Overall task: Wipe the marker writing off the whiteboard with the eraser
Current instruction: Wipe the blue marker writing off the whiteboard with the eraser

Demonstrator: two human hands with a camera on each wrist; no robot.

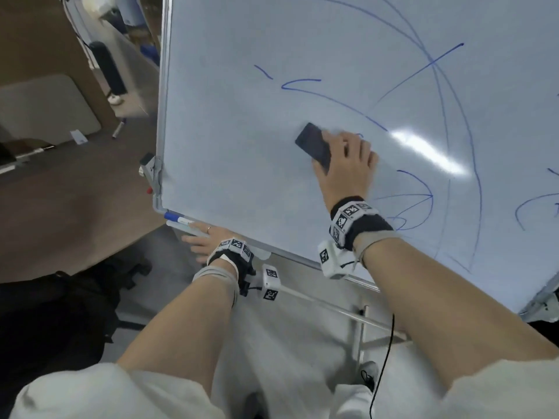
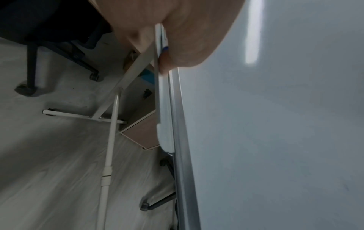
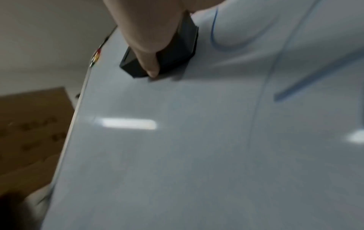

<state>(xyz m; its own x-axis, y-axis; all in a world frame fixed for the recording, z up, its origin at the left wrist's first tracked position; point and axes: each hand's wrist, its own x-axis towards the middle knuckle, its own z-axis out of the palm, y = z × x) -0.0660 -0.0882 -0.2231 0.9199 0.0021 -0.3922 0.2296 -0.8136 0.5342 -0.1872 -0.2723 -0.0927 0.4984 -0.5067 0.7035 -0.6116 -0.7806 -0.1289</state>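
My right hand [image 1: 348, 164] gripped the black eraser [image 1: 314, 146], fingers curled over it, pressing it flat on the whiteboard [image 1: 230, 140] near the frame's centre. Blue marker lines [image 1: 423, 71] ran to its upper right and lower right. My left hand [image 1: 202, 240] lay with fingers straight on the tray [image 2: 164, 121] at the board's lower left edge, beside a blue-capped marker [image 1: 178, 218].

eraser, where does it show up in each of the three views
Head: the black eraser is mid-frame, under the right hand on the whiteboard.
Left wrist: not in it.
Right wrist: eraser at upper centre, under a finger.
Shared landmark: the blue marker lines beside the eraser.
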